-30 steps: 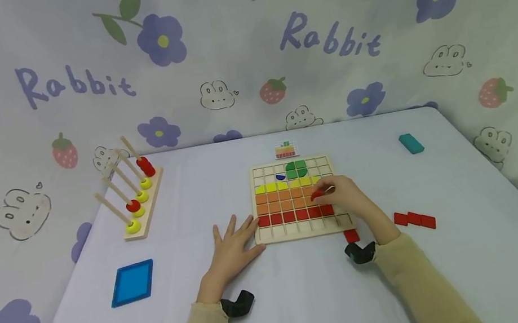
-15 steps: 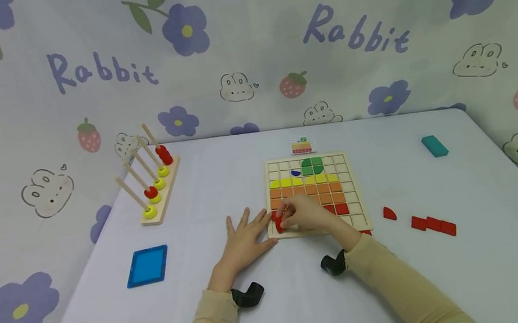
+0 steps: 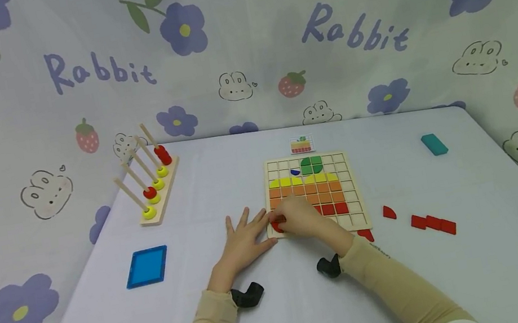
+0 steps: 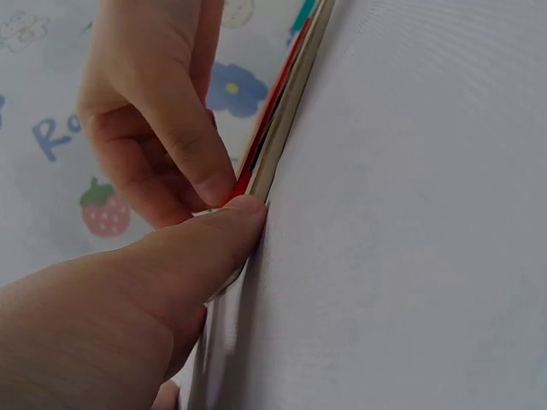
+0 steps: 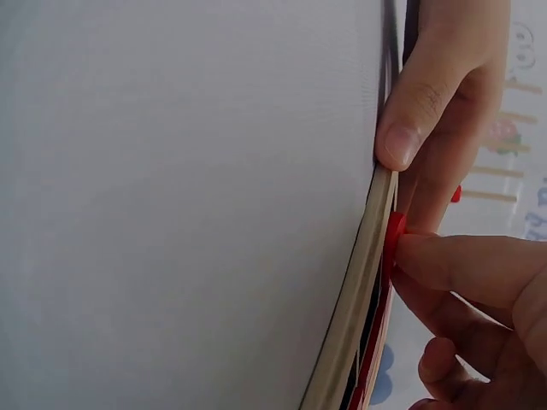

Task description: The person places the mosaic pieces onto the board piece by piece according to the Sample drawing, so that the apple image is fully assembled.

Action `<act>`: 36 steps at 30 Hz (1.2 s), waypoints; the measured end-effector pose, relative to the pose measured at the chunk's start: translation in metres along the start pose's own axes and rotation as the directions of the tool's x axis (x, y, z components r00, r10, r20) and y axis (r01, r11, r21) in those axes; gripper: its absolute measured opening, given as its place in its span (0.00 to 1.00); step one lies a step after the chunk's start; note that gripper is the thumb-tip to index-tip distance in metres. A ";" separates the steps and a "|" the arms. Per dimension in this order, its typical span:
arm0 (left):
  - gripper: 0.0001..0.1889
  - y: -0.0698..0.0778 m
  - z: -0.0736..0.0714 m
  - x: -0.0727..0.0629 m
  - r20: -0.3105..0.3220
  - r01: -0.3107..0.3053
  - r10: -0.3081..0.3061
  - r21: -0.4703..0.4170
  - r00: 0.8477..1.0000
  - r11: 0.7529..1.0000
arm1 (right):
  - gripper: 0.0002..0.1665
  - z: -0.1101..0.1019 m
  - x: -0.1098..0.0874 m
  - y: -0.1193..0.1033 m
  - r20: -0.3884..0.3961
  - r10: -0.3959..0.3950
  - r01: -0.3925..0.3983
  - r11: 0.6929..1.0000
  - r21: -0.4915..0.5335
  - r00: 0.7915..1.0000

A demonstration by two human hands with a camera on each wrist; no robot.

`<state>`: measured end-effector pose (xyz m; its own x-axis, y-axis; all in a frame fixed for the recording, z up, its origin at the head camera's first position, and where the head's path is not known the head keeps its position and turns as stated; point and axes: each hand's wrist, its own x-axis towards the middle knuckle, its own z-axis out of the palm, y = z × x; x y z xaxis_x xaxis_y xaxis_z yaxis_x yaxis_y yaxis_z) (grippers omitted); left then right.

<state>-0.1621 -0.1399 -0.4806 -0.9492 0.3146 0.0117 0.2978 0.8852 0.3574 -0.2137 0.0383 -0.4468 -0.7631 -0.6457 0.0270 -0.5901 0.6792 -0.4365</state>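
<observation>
A wooden grid board point(image 3: 354, 191) lies on the table with rows of red, orange and yellow tiles, plus green and blue pieces toward its far side. At its front left corner, my right hand point(image 3: 299, 217) pinches a red tile with a rounded edge point(image 3: 277, 227), low against the grid. In the right wrist view the thumb bears on this red tile point(image 5: 394, 235). Spread out flat, my left hand point(image 3: 245, 246) rests along the board's left edge. Its thumb touches the board's rim point(image 4: 272, 154) in the left wrist view. The right hand covers part of the red row.
Right of the board lie a red quarter-circle tile point(image 3: 388, 212) and several red square tiles point(image 3: 433, 222). Another red tile point(image 3: 365, 235) sits by the front edge. A pattern card point(image 3: 302, 144), teal block point(image 3: 434, 144), blue tray point(image 3: 147, 266) and bead stacker point(image 3: 162, 195) stand around.
My right hand has moved left across the board with the red tile and lowered it at the front left corner. The left hand stays at the board's edge. The head view has shifted.
</observation>
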 end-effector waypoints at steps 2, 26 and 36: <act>0.34 0.001 0.000 0.000 -0.001 0.000 0.000 0.001 1.000 1.000 | 0.09 0.000 -0.001 -0.002 -0.007 -0.012 0.012 1.000 -0.028 1.000; 0.34 0.005 0.000 0.004 -0.001 0.010 -0.010 0.011 1.000 1.000 | 0.11 -0.027 -0.021 0.014 -0.048 0.175 -0.171 0.983 0.070 0.983; 0.35 0.003 0.003 0.004 -0.017 0.020 -0.020 0.000 1.000 1.000 | 0.16 -0.072 -0.096 0.096 -0.148 0.401 -0.342 0.887 0.311 0.904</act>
<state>-0.1641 -0.1349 -0.4827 -0.9565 0.2911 0.0209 0.2791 0.8912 0.3576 -0.2159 0.1905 -0.4268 -0.9656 -0.2597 -0.0170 -0.1801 0.7142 -0.6763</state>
